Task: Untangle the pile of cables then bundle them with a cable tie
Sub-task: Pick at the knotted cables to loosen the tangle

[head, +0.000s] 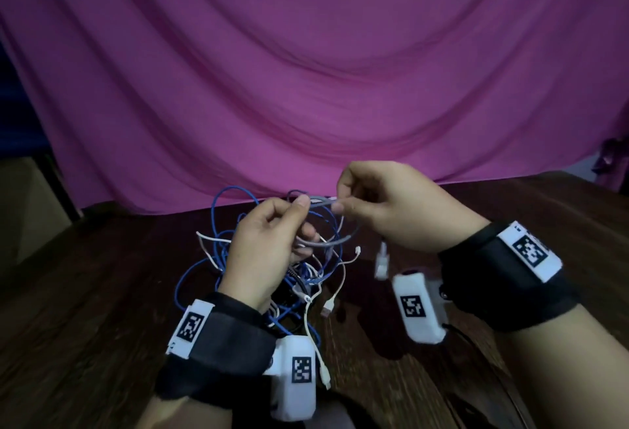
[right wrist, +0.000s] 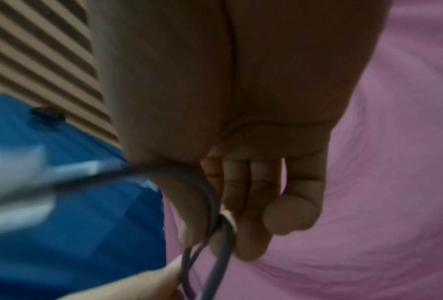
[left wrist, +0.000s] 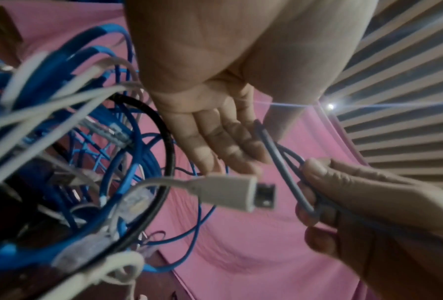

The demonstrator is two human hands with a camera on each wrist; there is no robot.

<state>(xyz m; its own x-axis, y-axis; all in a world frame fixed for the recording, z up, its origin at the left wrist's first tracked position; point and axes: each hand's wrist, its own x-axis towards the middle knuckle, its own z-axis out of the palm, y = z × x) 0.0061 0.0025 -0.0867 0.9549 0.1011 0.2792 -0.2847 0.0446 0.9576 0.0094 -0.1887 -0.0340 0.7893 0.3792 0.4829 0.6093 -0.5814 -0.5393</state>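
Up above the dark wooden desk (head: pixel 102 292), both hands work a thin grey cable (head: pixel 320 205). The left hand (head: pixel 269 248) pinches it between thumb and forefinger, the other fingers loosely curled; the right hand (head: pixel 391 204) pinches the same cable just beside it, fingertips nearly meeting the left's. The grey cable arcs down from the right-hand grip in a loop (head: pixel 343 238) back toward the left palm. Below and behind the left hand sits the tangled pile of cables (head: pixel 272 268): mostly thin bright-blue cord in wide loops, threaded with white wires and a black cable, part resting on the desk, part lifted with the hands. A white USB plug (left wrist: pixel 230 190) dangles close to the left wrist camera, with clear network connectors (left wrist: pixel 135 201) in the knot beside it. A white cable with a plug end (head: pixel 323 374) trails toward the near desk edge. A draped magenta cloth (head: pixel 306 88) fills the background. The right wrist view is blurred and dim: the grey cable (right wrist: pixel 210 203) crosses the fingers there, but where the strands lead is hard to make out. No cable tie can be picked out.
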